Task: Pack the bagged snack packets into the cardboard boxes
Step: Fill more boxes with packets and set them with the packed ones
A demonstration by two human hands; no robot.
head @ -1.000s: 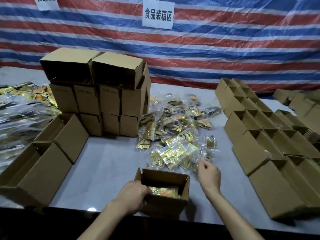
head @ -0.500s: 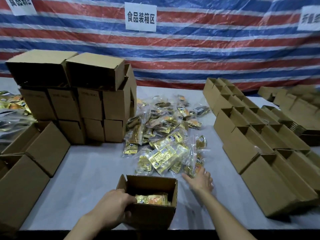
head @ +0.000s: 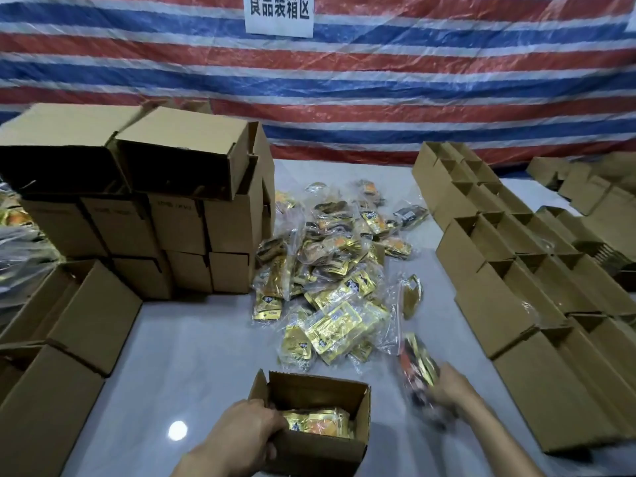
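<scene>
Stacked boxes (head: 165, 215): closed cartons stood piled at the far left of the worktop (head: 192, 342).
Left hand (head: 244, 435): the forearm reached in from the near edge, and the grip was curled over the open box's near left corner.
Open box (head: 320, 452): it stood near the front edge with gold packets inside.
Packet pile (head: 337, 287): bagged snacks were heaped just beyond the box.
Right hand (head: 447, 390): it was blurred, to the right of the box, and its grip held one tilted bagged packet (head: 418, 363).
Empty boxes (head: 509, 304): open-topped rows stood at the right.

Right hand (head: 447, 390) and its packet (head: 418, 363) are blurred, grip perhaps a pinch; sign (head: 278, 15) cropped at top
</scene>
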